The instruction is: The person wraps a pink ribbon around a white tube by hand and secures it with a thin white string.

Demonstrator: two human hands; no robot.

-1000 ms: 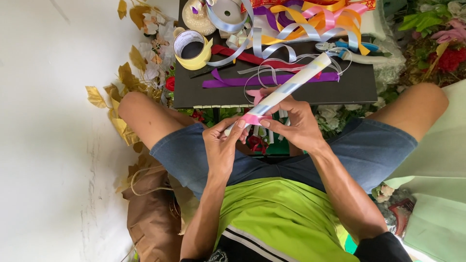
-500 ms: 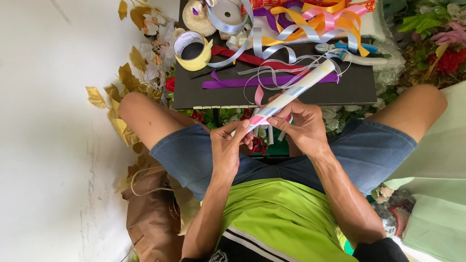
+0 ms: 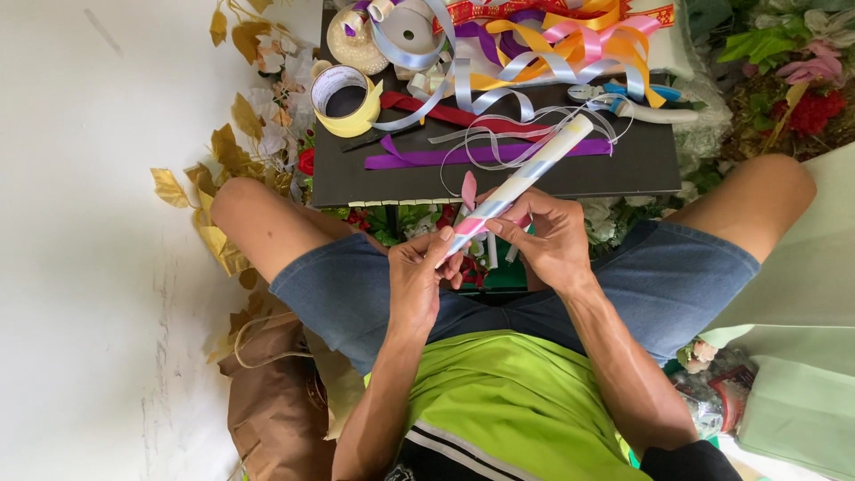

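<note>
Two hands (image 3: 427,276) (image 3: 548,240) grip one ribbon-wrapped stick (image 3: 521,183).

White floor (image 3: 89,267) w/ black low table (image 3: 623,169), bright daylight.

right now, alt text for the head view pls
Seen from above, a seated person's left hand and right hand hold a ribbon-wrapped stick over their lap. Ahead, a dark board carries loose ribbons, a tape roll and pliers.
</note>
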